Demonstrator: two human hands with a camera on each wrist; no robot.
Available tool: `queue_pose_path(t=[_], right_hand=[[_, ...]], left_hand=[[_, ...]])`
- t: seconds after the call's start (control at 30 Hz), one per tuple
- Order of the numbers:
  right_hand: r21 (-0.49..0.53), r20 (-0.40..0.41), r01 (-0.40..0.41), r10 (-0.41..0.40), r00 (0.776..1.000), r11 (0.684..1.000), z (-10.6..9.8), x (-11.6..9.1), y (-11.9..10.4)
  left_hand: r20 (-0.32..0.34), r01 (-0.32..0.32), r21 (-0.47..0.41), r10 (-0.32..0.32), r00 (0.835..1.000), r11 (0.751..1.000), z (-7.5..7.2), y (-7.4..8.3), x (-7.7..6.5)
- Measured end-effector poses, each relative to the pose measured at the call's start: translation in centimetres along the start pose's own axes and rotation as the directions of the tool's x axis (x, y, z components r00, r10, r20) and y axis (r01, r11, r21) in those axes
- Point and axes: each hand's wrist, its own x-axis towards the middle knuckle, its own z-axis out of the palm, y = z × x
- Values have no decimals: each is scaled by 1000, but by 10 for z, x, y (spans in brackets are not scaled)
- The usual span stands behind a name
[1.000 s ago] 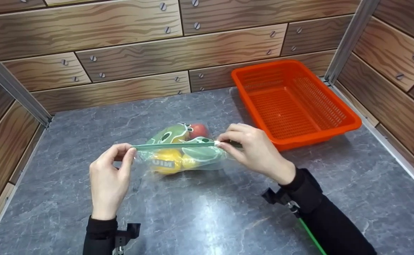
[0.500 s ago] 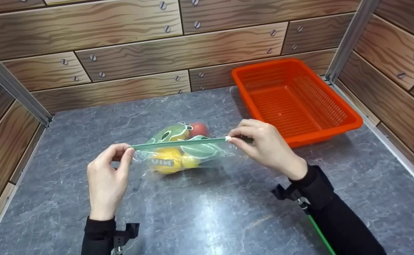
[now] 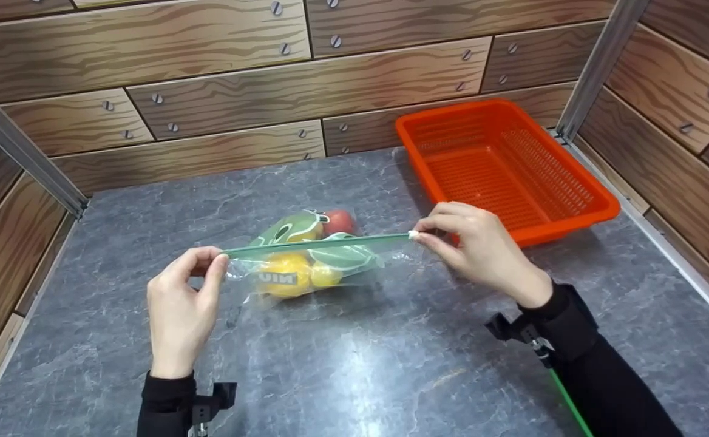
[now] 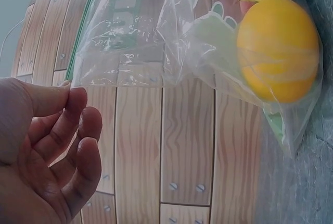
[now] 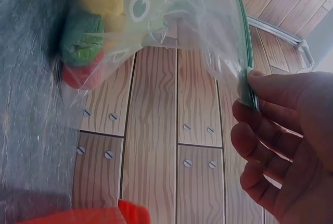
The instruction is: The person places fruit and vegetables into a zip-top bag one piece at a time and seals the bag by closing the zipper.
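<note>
A clear zip bag (image 3: 354,278) with a green zip strip lies in the middle of the table, its top edge pulled taut. Inside are a large yellow oval fruit (image 4: 278,49), a smaller yellow fruit (image 3: 325,276) and a red round one (image 3: 338,223). A green piece (image 5: 83,39) also shows through the plastic in the right wrist view. My left hand (image 3: 183,309) pinches the strip's left end between thumb and forefinger. At the other end, my right hand (image 3: 482,249) pinches the white slider (image 3: 413,235), which sits at its fingertips.
An orange perforated basket (image 3: 506,233) stands at the back right, just behind my right hand. Wood-patterned walls (image 3: 227,103) enclose the grey marbled table (image 3: 306,370) at the back and sides.
My right hand has slid rightward and slightly away along the strip, taking the white slider with it. The left hand stays almost in place, and the fruit has hardly moved.
</note>
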Motion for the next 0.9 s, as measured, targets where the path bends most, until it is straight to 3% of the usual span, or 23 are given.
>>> queue_pose_path(t=[0.23,0.37,0.63,0.7,0.77,0.83,0.9], right_hand=[[-15,8,-32,32,999,999,-7,0,3],[-28,18,-38,38,999,999,-7,-1,3],[-160,85,-24,38,996,987,-8,-4,-1],[-182,106,5,14,994,983,-7,-6,-1],[-200,138,34,-6,990,979,-5,-8,-1],[-210,177,63,-25,984,976,-3,-11,-1],[-213,222,88,-40,974,973,0,-13,-2]], left_hand=[[-32,-16,-17,16,999,1000,-2,2,0],[-18,-20,-9,20,1000,1000,-4,3,1],[136,17,58,-25,990,998,-10,2,0],[200,26,88,-44,979,996,-12,2,0],[280,34,122,-67,958,992,-13,2,0],[367,45,157,-100,925,987,-14,2,1],[452,57,179,-134,882,982,-15,2,2]])
